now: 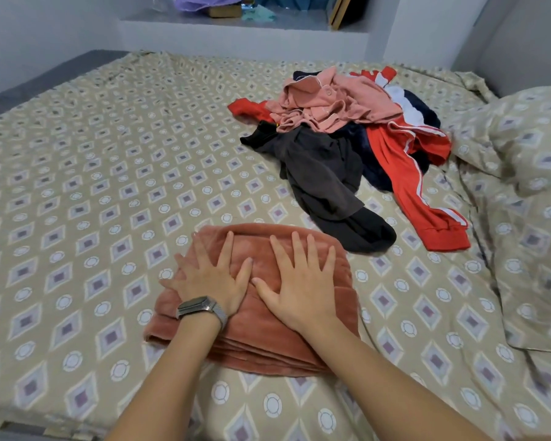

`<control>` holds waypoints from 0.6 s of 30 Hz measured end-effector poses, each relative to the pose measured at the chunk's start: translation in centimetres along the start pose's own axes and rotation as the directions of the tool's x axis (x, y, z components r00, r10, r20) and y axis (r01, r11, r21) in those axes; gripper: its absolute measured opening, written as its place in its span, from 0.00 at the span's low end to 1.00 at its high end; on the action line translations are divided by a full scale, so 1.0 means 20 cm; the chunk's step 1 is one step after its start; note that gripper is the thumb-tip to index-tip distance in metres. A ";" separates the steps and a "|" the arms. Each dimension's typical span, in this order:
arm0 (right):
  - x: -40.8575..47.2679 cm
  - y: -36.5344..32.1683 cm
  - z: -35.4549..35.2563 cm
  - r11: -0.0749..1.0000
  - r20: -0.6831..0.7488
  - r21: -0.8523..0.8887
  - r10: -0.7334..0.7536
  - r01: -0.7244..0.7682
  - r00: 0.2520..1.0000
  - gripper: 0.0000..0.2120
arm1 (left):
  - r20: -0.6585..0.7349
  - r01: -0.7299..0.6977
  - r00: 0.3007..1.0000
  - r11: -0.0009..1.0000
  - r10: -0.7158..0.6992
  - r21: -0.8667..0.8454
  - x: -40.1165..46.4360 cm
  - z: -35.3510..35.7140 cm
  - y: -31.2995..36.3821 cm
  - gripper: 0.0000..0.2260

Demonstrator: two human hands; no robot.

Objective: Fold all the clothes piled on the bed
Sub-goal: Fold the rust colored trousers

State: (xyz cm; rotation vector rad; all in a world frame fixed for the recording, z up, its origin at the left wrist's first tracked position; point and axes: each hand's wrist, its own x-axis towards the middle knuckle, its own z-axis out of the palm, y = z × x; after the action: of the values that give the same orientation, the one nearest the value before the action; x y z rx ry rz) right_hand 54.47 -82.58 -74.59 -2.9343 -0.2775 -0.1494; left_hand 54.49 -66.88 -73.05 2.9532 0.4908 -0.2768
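Note:
A folded rust-pink fleece garment [258, 342] lies on the bed in front of me. My left hand [213, 278], with a watch on its wrist, presses flat on its left half with fingers spread. My right hand [299, 281] presses flat on its right half, fingers straight. Beyond it to the right sits the pile of unfolded clothes [347, 144]: a pink shirt [331, 100] on top, a dark grey garment [325, 176] trailing toward me, a red tracksuit piece with white stripes [407, 173], and something navy underneath.
The bed sheet [93, 202] is beige with a diamond pattern. A pillow [535, 138] in the same fabric lies at the right. A wall ledge [229, 23] with small items runs behind the bed. The bed's left edge [29, 87] meets the wall.

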 end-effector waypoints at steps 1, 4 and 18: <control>0.00 0.00 -0.02 1.000 0.029 0.010 -0.006 0.005 1.000 0.37 | -0.021 -0.002 1.000 0.999 0.001 -0.032 0.01 0.00 -0.01 0.30; 0.02 0.03 -0.10 0.980 0.073 0.199 0.016 -0.030 0.997 0.36 | -0.083 0.031 0.995 0.961 -0.056 -0.274 0.00 -0.03 -0.06 0.34; -0.19 0.34 -0.22 0.056 0.610 0.772 0.216 -0.633 0.762 0.21 | 0.525 0.421 0.848 0.512 0.070 -0.749 0.04 -0.15 -0.42 0.36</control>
State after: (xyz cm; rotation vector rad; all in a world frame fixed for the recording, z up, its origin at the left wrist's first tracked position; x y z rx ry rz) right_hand 51.63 -90.60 -71.97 -1.5222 0.4137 0.4896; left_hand 52.94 -58.31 -71.12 1.7471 0.6266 -0.5990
